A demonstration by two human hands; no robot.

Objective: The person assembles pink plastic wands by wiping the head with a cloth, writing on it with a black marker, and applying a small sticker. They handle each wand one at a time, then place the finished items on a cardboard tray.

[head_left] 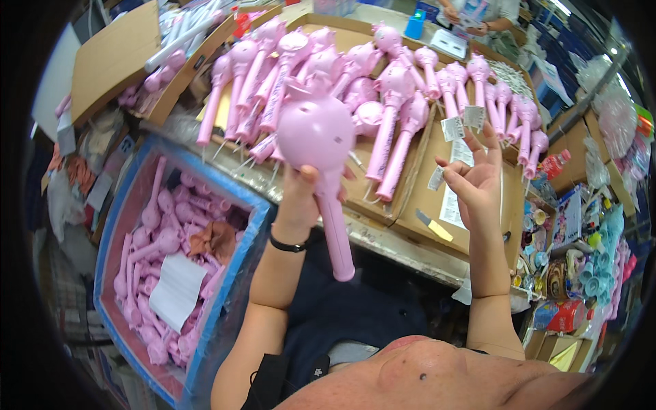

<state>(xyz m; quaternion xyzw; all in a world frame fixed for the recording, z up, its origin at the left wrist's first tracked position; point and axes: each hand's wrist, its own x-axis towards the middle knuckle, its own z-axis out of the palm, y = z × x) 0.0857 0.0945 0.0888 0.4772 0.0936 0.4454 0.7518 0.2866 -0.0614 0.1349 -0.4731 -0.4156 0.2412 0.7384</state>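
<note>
A pink plastic toy wand point(316, 133), with a big round head and a long handle, is raised in front of me. My left hand point(298, 198) is closed round it just below the head, and its handle slants down toward my lap. To the right, my right hand point(475, 181) is lifted over the cardboard, its thumb and index finger pinched at a small white label point(436, 179). Two more printed labels, a left one point(452, 128) and a right one point(473, 116), are at the tips of its raised fingers.
Similar pink wands point(393, 102) lie in rows in shallow cardboard trays. A knife point(434, 224) and a label sheet point(452, 208) lie on cardboard at right. A blue-edged bin point(256, 210) at left holds many pink wands. Another person's hand point(478, 29) shows at the far side.
</note>
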